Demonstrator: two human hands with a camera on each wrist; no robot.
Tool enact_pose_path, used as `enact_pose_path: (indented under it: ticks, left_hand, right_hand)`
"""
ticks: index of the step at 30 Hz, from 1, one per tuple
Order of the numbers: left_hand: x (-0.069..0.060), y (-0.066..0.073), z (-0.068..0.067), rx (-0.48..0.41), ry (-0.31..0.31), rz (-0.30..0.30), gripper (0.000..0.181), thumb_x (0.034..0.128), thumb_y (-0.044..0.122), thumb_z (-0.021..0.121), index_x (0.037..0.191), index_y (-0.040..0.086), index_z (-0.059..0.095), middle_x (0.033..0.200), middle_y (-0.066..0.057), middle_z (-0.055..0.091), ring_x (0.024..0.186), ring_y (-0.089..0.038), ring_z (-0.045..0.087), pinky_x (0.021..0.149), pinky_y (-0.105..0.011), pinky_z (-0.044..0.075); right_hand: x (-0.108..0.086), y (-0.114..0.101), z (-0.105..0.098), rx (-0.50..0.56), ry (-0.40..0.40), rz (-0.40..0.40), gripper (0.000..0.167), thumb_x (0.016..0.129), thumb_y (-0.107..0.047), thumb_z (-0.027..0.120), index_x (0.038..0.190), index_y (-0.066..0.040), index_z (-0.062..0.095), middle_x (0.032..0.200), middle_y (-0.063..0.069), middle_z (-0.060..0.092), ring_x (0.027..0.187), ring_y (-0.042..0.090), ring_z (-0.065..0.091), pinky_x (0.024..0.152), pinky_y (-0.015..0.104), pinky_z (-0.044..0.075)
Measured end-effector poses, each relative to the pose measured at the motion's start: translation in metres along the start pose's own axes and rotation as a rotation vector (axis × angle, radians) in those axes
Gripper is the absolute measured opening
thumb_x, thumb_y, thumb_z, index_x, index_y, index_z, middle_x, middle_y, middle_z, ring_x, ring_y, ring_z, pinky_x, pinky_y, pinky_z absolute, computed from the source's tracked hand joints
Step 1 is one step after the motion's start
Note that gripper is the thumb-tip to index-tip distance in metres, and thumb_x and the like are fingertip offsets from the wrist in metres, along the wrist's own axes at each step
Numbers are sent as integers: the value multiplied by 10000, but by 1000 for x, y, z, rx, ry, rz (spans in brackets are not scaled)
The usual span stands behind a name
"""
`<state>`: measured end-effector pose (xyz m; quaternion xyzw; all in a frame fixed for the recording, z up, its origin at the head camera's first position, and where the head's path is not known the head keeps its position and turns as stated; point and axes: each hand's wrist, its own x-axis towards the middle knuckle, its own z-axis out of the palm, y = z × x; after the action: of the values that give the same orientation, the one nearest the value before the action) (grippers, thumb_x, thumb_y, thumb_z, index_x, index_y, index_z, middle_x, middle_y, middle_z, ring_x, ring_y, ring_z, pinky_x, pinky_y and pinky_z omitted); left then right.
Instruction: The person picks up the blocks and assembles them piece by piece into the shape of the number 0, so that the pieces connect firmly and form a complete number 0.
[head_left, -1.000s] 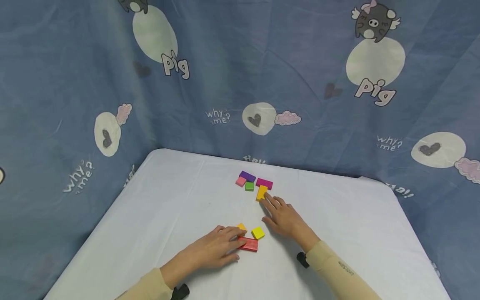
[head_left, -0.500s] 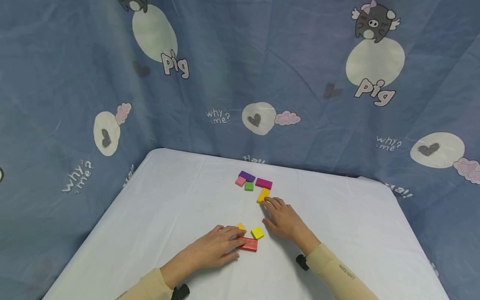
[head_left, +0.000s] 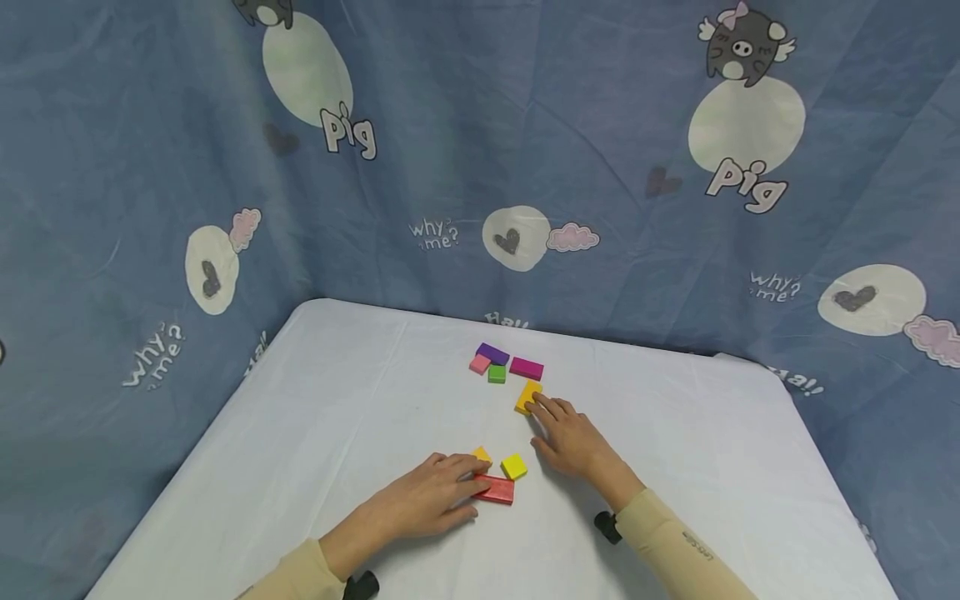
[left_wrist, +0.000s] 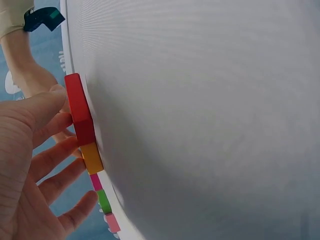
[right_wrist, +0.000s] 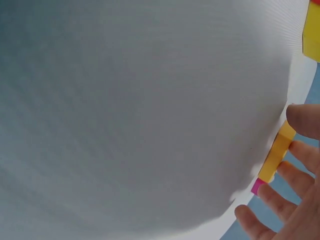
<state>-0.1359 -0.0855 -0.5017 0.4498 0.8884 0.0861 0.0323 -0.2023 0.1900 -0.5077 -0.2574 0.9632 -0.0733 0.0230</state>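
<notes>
My right hand (head_left: 573,437) touches a long orange-yellow block (head_left: 528,396) with its fingertips from above, the fingers extended. In the right wrist view that same long block (right_wrist: 275,155) lies beyond the thumb and fingers. My left hand (head_left: 435,496) rests with spread fingers at the left end of a red block (head_left: 498,491), partly covering a small orange block (head_left: 482,455). The left wrist view has the red block (left_wrist: 80,110) beside the thumb and index finger. A yellow block (head_left: 514,466) sits just behind the red one.
Farther back on the white table (head_left: 675,467) lie a magenta block (head_left: 527,368), a green block (head_left: 497,374), a pink block (head_left: 480,364) and a purple block (head_left: 492,353). A blue printed curtain (head_left: 420,150) hangs behind the table's far edge.
The long orange-yellow block has slid toward me under my right fingertips and turned slightly, leaving a gap to the magenta block. My left hand has stayed in place.
</notes>
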Motion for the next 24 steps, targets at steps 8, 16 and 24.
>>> enact_pose_path:
  ticks: [8, 16, 24]
  left_hand:
    - [0, -1, 2, 9, 22, 8, 445, 967, 406, 598, 1371, 219, 582, 1437, -4, 473, 1304, -189, 449, 969, -430, 438]
    - [0, 0, 3, 10, 21, 6, 445, 963, 402, 607, 1369, 220, 585, 1431, -5, 481, 1294, -192, 458, 964, -430, 443]
    - [0, 0, 2, 8, 18, 1, 431, 971, 396, 596, 1364, 220, 587, 1429, 2, 482, 1296, -188, 458, 960, -420, 441]
  right_hand:
    - [-5, -1, 0, 37, 15, -22, 598, 930, -325, 654, 1461, -143, 447, 1525, 72, 377, 1327, 292, 411, 1005, 530, 420]
    - [-10, 0, 0, 70, 9, -46, 599, 918, -349, 662, 1449, -151, 467, 1523, 62, 383, 1337, 272, 403, 1023, 527, 405]
    - [-15, 0, 0, 122, 46, -85, 561, 909, -306, 691, 1410, -148, 498, 1462, 107, 421, 1246, 309, 499, 979, 535, 441]
